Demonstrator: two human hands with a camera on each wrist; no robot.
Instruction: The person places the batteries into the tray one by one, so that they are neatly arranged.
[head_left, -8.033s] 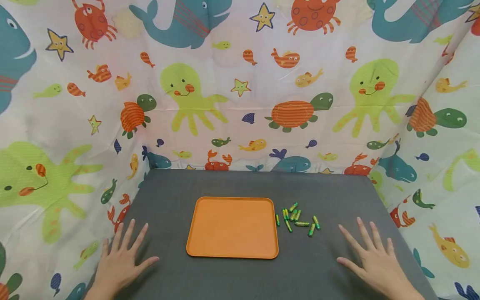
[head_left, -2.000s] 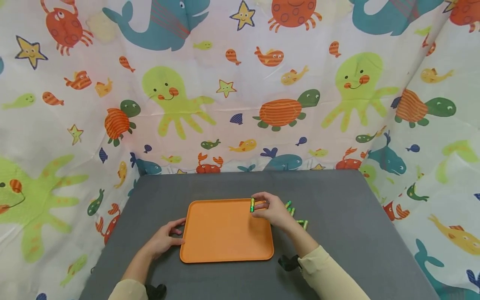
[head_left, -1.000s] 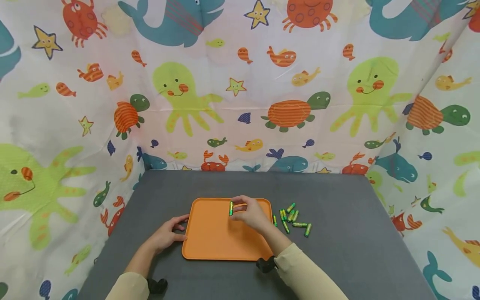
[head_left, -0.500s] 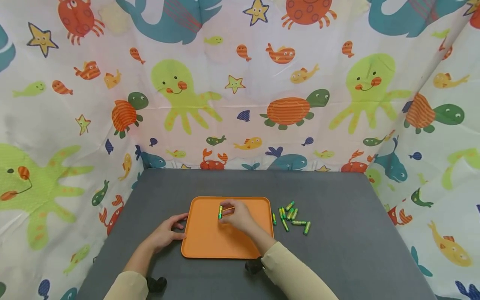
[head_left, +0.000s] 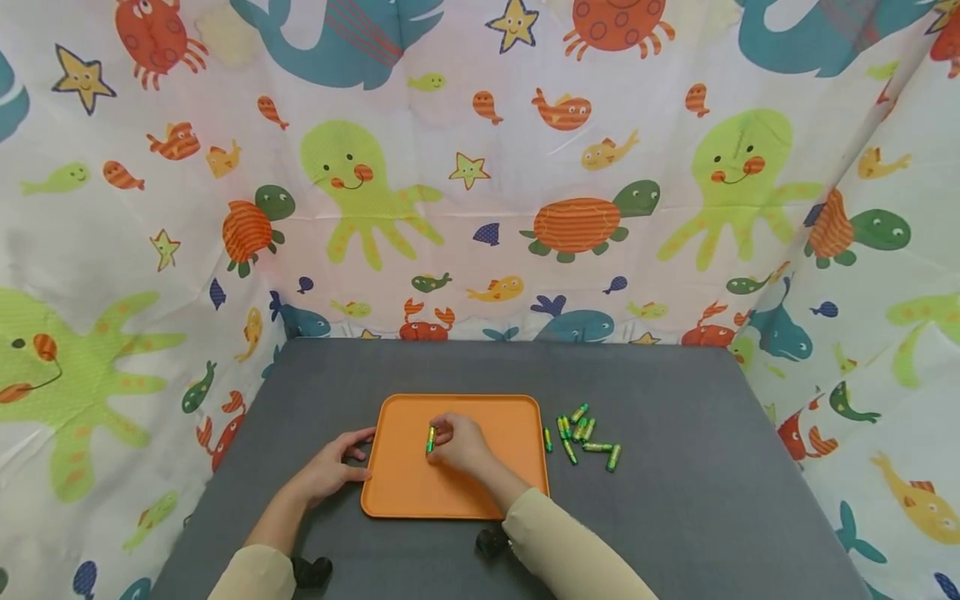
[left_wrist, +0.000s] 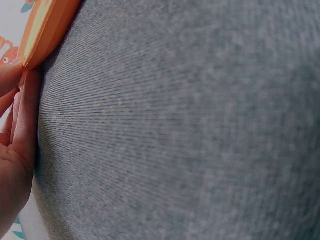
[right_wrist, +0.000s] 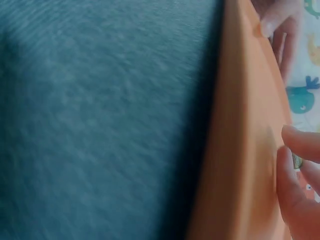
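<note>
**Over orange tray: battery pinched in right hand**

Small green-and-yellow cylindrical battery (head_left: 431, 441) is above the rectangular orange tray (head_left: 401, 497) with raised rim, slightly left of its middle. Cannot tell if it touches the tray floor. Right hand (head_left: 462, 445) has thumb and fingers closed on it, gap only as wide as the battery; right wrist view shows just a bit between the fingertips. Left hand (head_left: 327, 468) at tray's left side: thumb set well apart from fingers, tips touching the rim. Right of tray, matching green-and-yellow batteries (head_left: 581, 430) lie loose on the dark grey cloth-covered table (head_left: 675, 500), some touching, one just beside the tray edge. Beige long sleeves (head_left: 573, 546) on both arms, black device (head_left: 311, 572) at each wrist. Around table, white fabric curtain (head_left: 420, 167) printed with octopuses, turtles, whales, crabs, fish.
</note>
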